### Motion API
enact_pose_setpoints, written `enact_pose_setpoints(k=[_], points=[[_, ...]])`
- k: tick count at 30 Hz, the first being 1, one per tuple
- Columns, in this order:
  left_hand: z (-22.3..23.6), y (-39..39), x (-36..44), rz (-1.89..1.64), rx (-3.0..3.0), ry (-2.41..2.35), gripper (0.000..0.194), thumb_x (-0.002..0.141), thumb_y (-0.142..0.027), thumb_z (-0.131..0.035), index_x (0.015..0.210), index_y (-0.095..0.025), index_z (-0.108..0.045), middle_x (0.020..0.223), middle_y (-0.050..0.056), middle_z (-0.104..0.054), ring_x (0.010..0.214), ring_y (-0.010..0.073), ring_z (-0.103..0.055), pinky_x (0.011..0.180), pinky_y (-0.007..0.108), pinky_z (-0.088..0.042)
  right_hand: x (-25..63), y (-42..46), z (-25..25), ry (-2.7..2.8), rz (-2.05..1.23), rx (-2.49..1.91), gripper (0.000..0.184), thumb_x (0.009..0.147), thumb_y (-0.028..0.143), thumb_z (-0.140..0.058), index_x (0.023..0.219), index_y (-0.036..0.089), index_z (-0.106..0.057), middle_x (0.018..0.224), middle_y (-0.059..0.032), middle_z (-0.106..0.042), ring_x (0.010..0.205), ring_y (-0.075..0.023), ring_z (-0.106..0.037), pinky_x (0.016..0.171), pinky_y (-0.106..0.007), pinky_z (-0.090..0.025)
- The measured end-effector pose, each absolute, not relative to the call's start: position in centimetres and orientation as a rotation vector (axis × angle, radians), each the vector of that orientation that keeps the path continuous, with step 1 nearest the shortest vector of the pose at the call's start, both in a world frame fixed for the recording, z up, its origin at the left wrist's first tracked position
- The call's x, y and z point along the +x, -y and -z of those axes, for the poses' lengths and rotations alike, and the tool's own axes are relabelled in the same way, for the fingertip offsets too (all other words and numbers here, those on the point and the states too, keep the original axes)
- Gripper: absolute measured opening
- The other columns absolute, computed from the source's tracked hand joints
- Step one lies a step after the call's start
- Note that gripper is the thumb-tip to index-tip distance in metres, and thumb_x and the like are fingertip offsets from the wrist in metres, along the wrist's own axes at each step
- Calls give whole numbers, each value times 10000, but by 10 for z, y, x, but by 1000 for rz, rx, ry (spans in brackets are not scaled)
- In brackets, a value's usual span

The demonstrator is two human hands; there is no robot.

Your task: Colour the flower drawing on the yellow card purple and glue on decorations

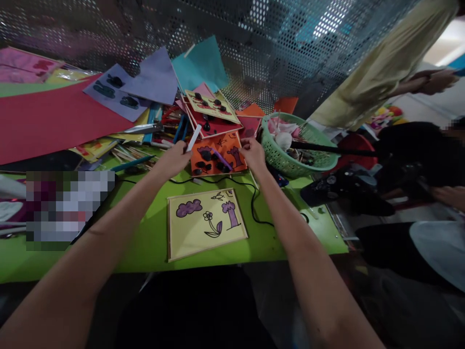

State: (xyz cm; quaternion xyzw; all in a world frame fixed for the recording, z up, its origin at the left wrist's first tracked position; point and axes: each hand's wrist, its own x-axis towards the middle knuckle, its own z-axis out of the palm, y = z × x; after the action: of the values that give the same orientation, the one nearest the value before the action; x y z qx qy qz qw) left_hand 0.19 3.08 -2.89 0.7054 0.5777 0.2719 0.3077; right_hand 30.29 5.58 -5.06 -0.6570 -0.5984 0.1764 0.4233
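My left hand [176, 159] is closed on a slim white stick [194, 137], which points up and away at the left edge of an orange picture card [215, 141]. My right hand [255, 154] pinches that card's right edge. The card bears black lumps, a tree drawing and a thin purple stick-like piece [222, 160]. Nearer to me, a yellow picture card [192, 232] with stick-like edging lies flat, showing a purple cloud, a flower and a purple tree.
A green basket [278, 157] of odds and ends stands to the right, with a black rod across it. Coloured sheets, a red one [54, 121] among them, and scissors [140, 128] pile up at the back left. A black cable [252, 203] crosses the green table [145, 247]. People are at the right.
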Motion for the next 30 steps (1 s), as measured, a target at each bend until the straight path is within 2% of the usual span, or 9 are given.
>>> enact_pose_setpoints(k=[3, 7, 11, 15, 17, 20, 23, 25, 30], points=[[22, -20, -8, -628, 1918, -1693, 170, 921, -415, -587, 917, -256, -527, 913, 103, -709, 830, 303, -653, 778, 409, -475, 311, -54, 40, 1507, -481, -1618, 251, 805, 226, -727, 1053, 189, -715, 799, 8, -685, 783, -198, -665, 806, -378, -574], [16, 2, -19, -803, 1810, -1494, 143, 927, -377, -575, 920, -253, -506, 864, 67, -699, 776, 244, -636, 764, 384, -485, 317, -51, 2, 1487, -536, -1361, 144, 885, 243, -761, 1023, 222, -724, 784, 14, -652, 754, -179, -661, 701, -339, -578], [-1, 27, -12, -865, 1691, -1269, 123, 984, -339, -558, 922, -239, -521, 786, 29, -648, 727, 195, -620, 724, 345, -489, 303, -27, -54, 1517, -499, -1163, 90, 938, 294, -784, 993, 232, -749, 751, 60, -652, 606, -84, -593, 610, -253, -502], [-25, 54, 6, -978, 1615, -1102, 138, 1043, -298, -504, 919, -236, -502, 665, -18, -561, 606, 141, -528, 633, 301, -431, 273, 22, -86, 1727, -577, -1014, 109, 948, 225, -749, 1051, 216, -785, 811, 89, -669, 707, -22, -608, 681, -190, -461], [-31, 68, 15, -1001, 1644, -1012, 140, 1046, -294, -503, 919, -238, -492, 649, -35, -528, 574, 125, -476, 594, 285, -394, 256, 49, -82, 1748, -740, -1028, 107, 930, 287, -786, 998, 205, -777, 776, 81, -679, 669, -39, -591, 616, -198, -435], [-27, 89, 30, -930, 1702, -961, 154, 1017, -338, -544, 910, -234, -507, 650, -38, -501, 555, 125, -428, 535, 274, -340, 235, 85, -59, 1600, -1031, -1078, 284, 852, 454, -873, 925, 199, -770, 788, 41, -693, 663, -76, -578, 551, -205, -418], [-13, 107, 40, -786, 1827, -896, 227, 1015, -429, -536, 996, -213, -603, 780, 8, -604, 665, 162, -536, 594, 291, -397, 225, 110, -27, 1379, -1265, -988, 422, 813, 610, -862, 918, 211, -773, 767, 18, -676, 643, -99, -559, 545, -231, -444], [-3, 116, 43, -664, 1936, -944, 287, 1039, -449, -472, 1028, -210, -631, 856, 37, -665, 765, 204, -610, 661, 316, -422, 224, 123, -7, 1217, -1292, -1032, 444, 832, 658, -820, 841, 219, -754, 743, 15, -649, 606, -100, -511, 528, -243, -430], [5, 132, 43, -372, 2198, -1201, 316, 1078, -425, -385, 951, -219, -588, 837, 70, -684, 740, 260, -628, 649, 339, -356, 224, 143, 20, 1064, -1240, -1112, 490, 872, 686, -751, 716, 224, -701, 648, 20, -569, 573, -104, -469, 508, -252, -382]])
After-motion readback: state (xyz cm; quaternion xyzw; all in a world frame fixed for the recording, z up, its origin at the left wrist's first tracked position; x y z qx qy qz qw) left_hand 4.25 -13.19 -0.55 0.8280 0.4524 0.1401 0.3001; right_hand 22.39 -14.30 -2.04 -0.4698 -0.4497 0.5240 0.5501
